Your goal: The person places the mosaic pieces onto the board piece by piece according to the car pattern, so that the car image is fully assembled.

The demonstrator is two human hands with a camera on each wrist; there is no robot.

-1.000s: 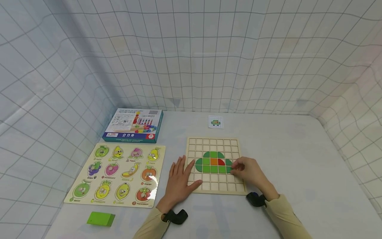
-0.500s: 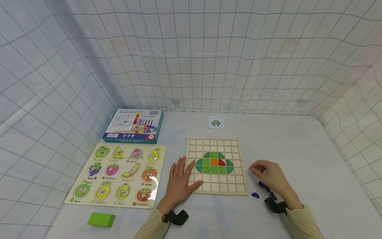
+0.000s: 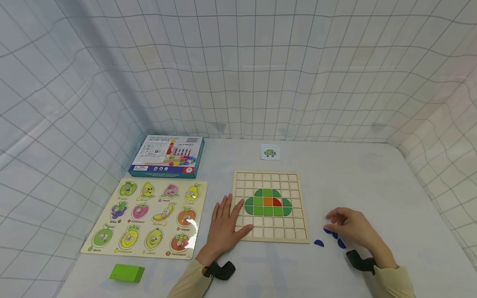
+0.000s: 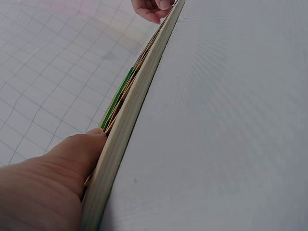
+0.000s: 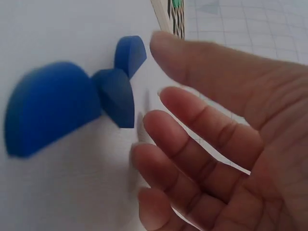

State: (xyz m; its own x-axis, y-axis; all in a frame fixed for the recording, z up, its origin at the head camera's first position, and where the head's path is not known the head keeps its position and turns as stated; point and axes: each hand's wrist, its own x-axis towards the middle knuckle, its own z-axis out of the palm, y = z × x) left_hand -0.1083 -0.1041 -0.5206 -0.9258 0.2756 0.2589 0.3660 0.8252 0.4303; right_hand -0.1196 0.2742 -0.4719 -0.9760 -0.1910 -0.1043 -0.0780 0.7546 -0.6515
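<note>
My left hand (image 3: 223,227) lies with spread fingers over the left edge of a wooden grid board (image 3: 273,239). In the left wrist view, the thumb (image 4: 79,151) rests along the board's edge. Set in the grid are green pieces (image 3: 267,211), an orange square (image 3: 267,201) and a red rounded piece (image 3: 276,202). Right of the board, my right hand (image 3: 355,229) hovers beside several blue half-round pieces (image 3: 341,243). Its fingers are loosely bent, apart from the thumb, and hold nothing. The right wrist view shows three blue pieces (image 5: 53,108) close to the fingertips.
Behind the board lies a small picture card (image 3: 270,152). To the left are a fruit puzzle board (image 3: 145,225), a printed box (image 3: 164,159) and a green block (image 3: 126,273). Gridded white cloth (image 3: 253,82) walls in the table (image 3: 372,174) at the back and sides.
My right hand has left the green piece at the grid's right side and moved right and toward me, to the blue pieces, which now show. The left hand has stayed put.
</note>
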